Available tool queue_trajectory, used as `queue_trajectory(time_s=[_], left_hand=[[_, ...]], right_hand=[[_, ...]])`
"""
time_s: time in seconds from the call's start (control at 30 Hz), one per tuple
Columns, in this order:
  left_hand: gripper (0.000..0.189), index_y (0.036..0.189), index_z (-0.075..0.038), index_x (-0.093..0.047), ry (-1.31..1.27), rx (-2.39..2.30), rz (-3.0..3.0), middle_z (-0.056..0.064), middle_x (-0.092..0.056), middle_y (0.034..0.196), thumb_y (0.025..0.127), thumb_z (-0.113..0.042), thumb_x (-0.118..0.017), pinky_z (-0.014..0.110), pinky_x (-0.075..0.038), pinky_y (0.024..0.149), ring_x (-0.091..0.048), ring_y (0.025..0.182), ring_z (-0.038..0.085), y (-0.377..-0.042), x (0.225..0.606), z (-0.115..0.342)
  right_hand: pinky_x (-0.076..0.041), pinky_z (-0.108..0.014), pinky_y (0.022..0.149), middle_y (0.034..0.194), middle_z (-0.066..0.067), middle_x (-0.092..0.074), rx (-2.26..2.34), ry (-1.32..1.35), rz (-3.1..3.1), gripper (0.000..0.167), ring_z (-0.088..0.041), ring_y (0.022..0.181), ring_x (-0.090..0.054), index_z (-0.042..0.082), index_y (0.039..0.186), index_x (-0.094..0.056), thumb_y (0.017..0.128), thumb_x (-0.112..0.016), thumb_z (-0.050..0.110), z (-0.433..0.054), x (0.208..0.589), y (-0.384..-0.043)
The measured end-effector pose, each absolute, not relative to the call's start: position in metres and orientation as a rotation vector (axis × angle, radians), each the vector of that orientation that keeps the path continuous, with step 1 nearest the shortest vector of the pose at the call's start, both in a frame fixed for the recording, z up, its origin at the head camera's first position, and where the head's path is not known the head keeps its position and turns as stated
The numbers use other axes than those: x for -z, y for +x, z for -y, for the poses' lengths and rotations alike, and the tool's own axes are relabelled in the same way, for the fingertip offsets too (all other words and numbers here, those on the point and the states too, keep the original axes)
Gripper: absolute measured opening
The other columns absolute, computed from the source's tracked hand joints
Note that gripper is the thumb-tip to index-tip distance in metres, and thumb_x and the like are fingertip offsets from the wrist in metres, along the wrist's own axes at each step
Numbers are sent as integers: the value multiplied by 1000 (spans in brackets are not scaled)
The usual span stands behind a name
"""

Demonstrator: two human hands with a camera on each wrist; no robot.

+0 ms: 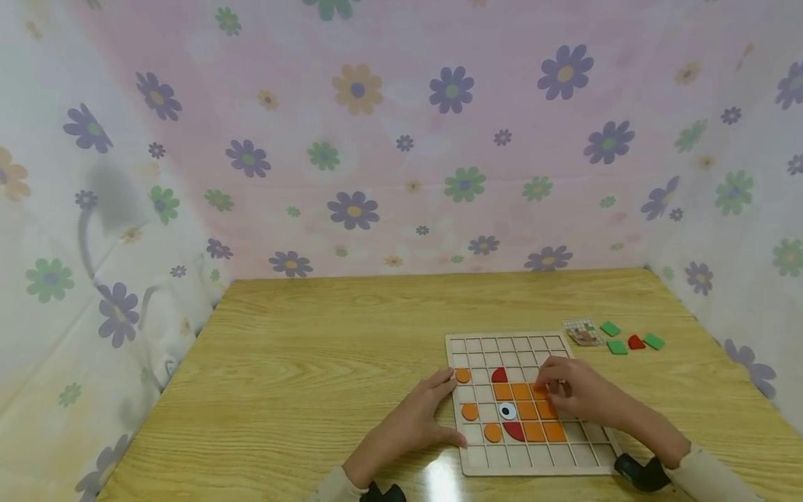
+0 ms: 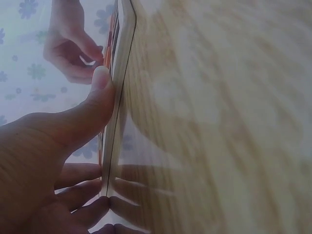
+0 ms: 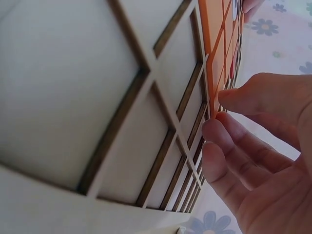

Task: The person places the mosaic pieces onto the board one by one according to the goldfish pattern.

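Note:
A pale wooden grid board (image 1: 571,457) lies on the table, with a block of orange square tiles (image 1: 533,431), a round eye tile (image 1: 507,411), red quarter-round tiles (image 1: 514,431) and orange discs (image 1: 470,412) in its cells. My right hand (image 1: 586,392) pinches an orange square tile (image 3: 214,108) between thumb and fingertips at the block's upper right. The fingertips partly cover that tile. With fingers spread, my left hand (image 1: 417,416) rests along the board's left edge, its thumb (image 2: 101,78) touching the rim.
Beyond the board's upper right corner lie a small pattern card (image 1: 583,333), green square tiles (image 1: 617,347) and one red quarter-round tile (image 1: 636,342). The wood-grain table (image 1: 301,362) stretches left of the board. Flowered cloth (image 1: 401,139) encloses the back and sides.

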State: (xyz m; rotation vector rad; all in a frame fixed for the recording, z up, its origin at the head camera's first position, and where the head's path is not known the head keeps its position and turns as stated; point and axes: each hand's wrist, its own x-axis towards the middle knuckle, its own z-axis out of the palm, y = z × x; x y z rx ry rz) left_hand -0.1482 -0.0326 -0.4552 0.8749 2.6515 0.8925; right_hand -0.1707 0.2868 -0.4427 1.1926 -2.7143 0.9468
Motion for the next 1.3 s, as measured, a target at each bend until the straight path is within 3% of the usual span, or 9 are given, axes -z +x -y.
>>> queue_trajectory(time_s=[0.33,0.57,0.67,0.73,0.8,0.9,1.1,1.3], left_hand=[[93,143,-5,-41,883,-892,-2651,5,-27,154,69,-46,-79,44,-23,112,-23,141,25,-147,453,32],[92,143,-4,-41,890,-891,-2648,6,-28,153,70,-44,-80,44,-23,112,-23,141,25,-147,450,33],[92,143,-4,-41,892,-887,-2651,6,-28,153,70,-45,-79,44,-23,112,-23,141,25,-147,450,33],[93,143,-4,-41,892,-886,-2650,6,-27,153,70,-45,-79,44,-23,112,-23,141,25,-147,450,33],[93,143,-4,-41,892,-885,-2650,6,-27,154,70,-45,-79,43,-23,112,-23,141,25,-148,450,33],[93,143,-5,-41,889,-880,-2650,5,-27,154,70,-46,-79,43,-23,112,-23,141,24,-147,450,33],[92,143,-6,-42,877,-881,-2650,4,-27,154,70,-46,-79,43,-24,112,-23,141,24,-147,450,33],[92,144,-6,-41,880,-885,-2650,4,-27,154,70,-47,-79,44,-25,111,-22,141,24,-147,451,33]], right_hand=[[-42,-18,48,87,3,-57,-986,1153,2700,22,0,65,-46,14,92,-67,83,-65,-5,-297,436,-167],[-41,-19,47,88,3,-58,-906,1071,2715,21,0,68,-46,10,92,-65,81,-66,-8,-315,428,-169],[-39,-19,45,89,-1,-61,-866,1005,2697,23,7,91,-51,11,90,-66,79,-67,-9,-324,427,-172],[-38,-18,44,90,-5,-62,-840,960,2683,25,9,92,-49,11,90,-67,77,-68,-10,-330,427,-173],[-38,-18,43,93,-11,-64,-805,909,2677,25,8,89,-51,10,89,-67,75,-70,-10,-337,427,-175],[-37,-20,43,89,-10,-63,-764,875,2685,24,3,66,-45,7,91,-68,75,-70,-10,-348,426,-179],[-38,-21,44,90,-5,-60,-761,798,2744,22,1,72,-48,3,94,-68,76,-69,-10,-369,427,-187],[-40,-23,47,89,-6,-58,-639,752,2720,25,-1,66,-46,5,90,-69,71,-73,-10,-391,431,-196]])
